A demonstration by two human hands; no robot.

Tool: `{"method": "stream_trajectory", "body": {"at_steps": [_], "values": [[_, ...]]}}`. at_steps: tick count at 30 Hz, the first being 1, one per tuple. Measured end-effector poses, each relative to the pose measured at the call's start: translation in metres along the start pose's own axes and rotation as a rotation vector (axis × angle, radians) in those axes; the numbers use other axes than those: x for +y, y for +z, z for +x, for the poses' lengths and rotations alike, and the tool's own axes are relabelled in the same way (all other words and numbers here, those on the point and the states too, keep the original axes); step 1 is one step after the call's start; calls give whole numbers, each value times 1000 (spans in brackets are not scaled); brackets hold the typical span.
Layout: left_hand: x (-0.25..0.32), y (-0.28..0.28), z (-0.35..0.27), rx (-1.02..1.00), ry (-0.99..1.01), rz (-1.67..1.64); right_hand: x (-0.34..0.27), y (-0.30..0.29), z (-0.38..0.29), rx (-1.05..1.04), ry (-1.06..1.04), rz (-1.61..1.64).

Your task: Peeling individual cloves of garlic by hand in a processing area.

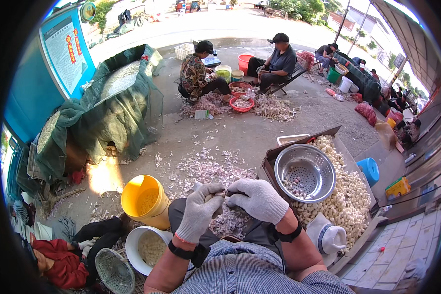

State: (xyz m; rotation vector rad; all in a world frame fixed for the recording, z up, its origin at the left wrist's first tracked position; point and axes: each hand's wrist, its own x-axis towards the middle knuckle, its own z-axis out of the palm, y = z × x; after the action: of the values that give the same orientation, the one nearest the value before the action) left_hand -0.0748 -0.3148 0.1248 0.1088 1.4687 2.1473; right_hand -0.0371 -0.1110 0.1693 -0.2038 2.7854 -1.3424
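My left hand (200, 209), in a white knit glove, pinches a small garlic clove (208, 197), mostly hidden by the fingers. Thumb and fingertips of my gloved right hand (258, 198) meet the left ones and pinch at the same small piece; its far end is too covered to make out. Below both hands, papery garlic skins (229, 220) lie between my knees. To the right, a perforated steel colander (316, 169) holds several unpeeled cloves (295, 187). It rests at the edge of a large heap of peeled garlic cloves (347, 205).
A yellow bucket (163, 205) and a white bucket (132, 239) holding peeled cloves stand at my left. Beside them sits a person in red (60, 262). White cloth (325, 235) lies by the heap. Ahead, two seated people work around red baskets (241, 109). Green netting (106, 121) drapes a bin.
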Motion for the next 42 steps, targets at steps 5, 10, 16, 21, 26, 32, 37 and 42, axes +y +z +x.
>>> {"method": "stream_trajectory", "body": {"at_steps": [5, 10, 16, 21, 26, 32, 37, 42], "values": [[2, 0, 0, -12, -3, 78, 0, 3, 0, 2, -6, -5], [-7, -8, 5, -53, -124, -173, 6, 14, 3, 61, -5, -68], [7, -3, -4, -142, -167, -446, 18, 8, -2, 33, 66, 10], [4, -8, 1, -173, -147, -506, 11, 1, -5, -57, 84, 314], [6, -3, -1, -103, -136, -499, 6, -3, -7, -59, 140, 472], [5, -8, 0, -41, -126, -365, 1, -1, -4, -9, 150, 421], [6, -6, 0, -13, -128, -343, 1, 4, -4, 26, 48, 326], [2, -6, 1, -44, -106, -275, -3, 10, -4, 37, 88, 361]]}}
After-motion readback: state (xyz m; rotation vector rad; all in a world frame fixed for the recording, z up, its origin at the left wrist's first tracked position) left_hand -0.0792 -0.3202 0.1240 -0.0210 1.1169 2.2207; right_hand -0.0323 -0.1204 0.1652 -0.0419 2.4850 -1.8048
